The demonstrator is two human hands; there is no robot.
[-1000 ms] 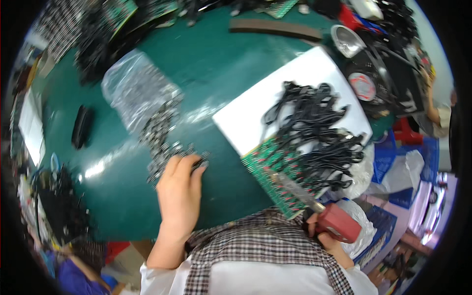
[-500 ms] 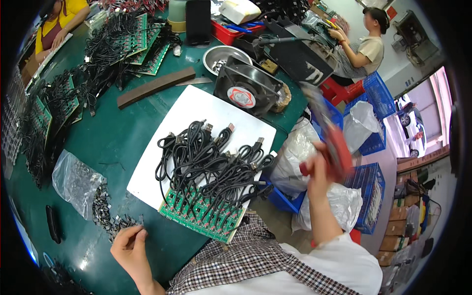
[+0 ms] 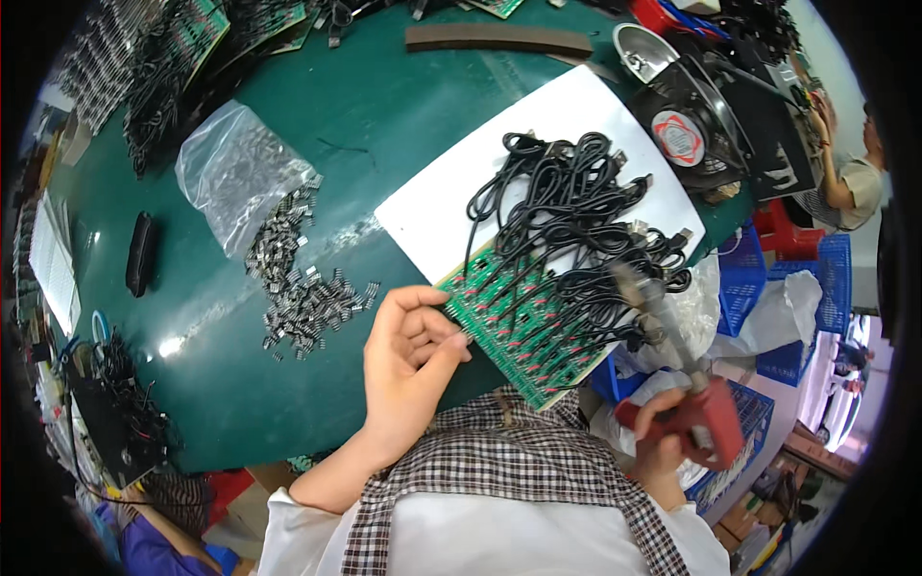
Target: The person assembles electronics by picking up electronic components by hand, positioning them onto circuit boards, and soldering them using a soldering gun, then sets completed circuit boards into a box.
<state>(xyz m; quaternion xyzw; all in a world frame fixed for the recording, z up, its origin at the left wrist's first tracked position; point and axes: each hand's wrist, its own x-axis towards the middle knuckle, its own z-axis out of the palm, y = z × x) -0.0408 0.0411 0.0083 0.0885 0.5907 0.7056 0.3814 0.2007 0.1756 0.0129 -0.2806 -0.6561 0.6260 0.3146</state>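
Observation:
My right hand is wrapped round the red pistol grip of a soldering iron. The iron's blurred metal front points up and left, over the right part of the black cables. The cables run in coiled bundles from a green circuit board, whose far part rests on a white sheet. My left hand is at the board's left edge, fingers curled and thumb and index fingertips against it. Anything between those fingertips is too small to make out. Left of this hand lies a pile of small metal-and-black parts.
A clear plastic bag adjoins the pile. A black fan, a metal bowl and a brown bar stand beyond the sheet. Blue crates are at the right, near a seated person. More cabled boards lie far left.
My left hand has gone from the small-parts pile to the board's left edge. The soldering iron in my right hand has come closer to the board. The head view has turned and shifted.

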